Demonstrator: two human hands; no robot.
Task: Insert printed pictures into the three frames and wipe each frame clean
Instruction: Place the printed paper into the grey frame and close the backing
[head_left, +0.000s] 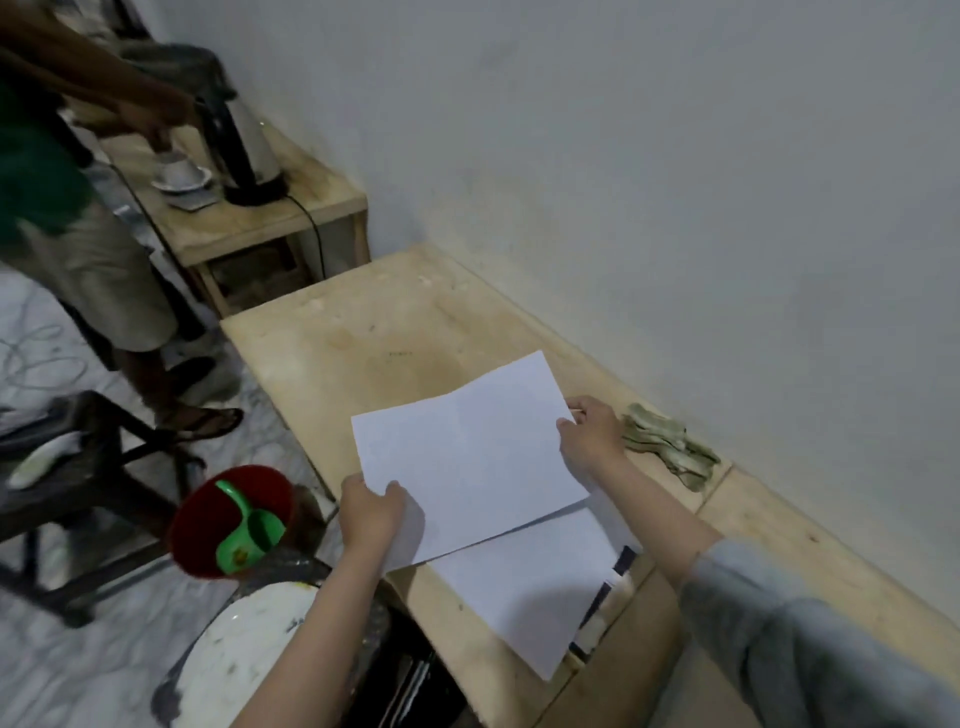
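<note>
A white sheet of paper (467, 457) with a fold crease down its middle hovers above the wooden table (363, 338), blank side up. My left hand (371, 512) grips its near left corner, thumb on top. My right hand (589, 434) pinches its far right edge. Under it lies a second white sheet (530, 587), flat on the table. That sheet covers dark-edged frames (602, 603), of which only a strip shows at the right. A crumpled greenish cloth (667, 444) lies by the wall, just beyond my right hand.
A red bucket (228, 519) holding a green scoop stands on the floor at the left, beside a white-lidded drum (244, 654). Another person (78, 234) stands at a side table (260, 208) with a kettle and a cup. A dark stool (78, 493) sits at the left.
</note>
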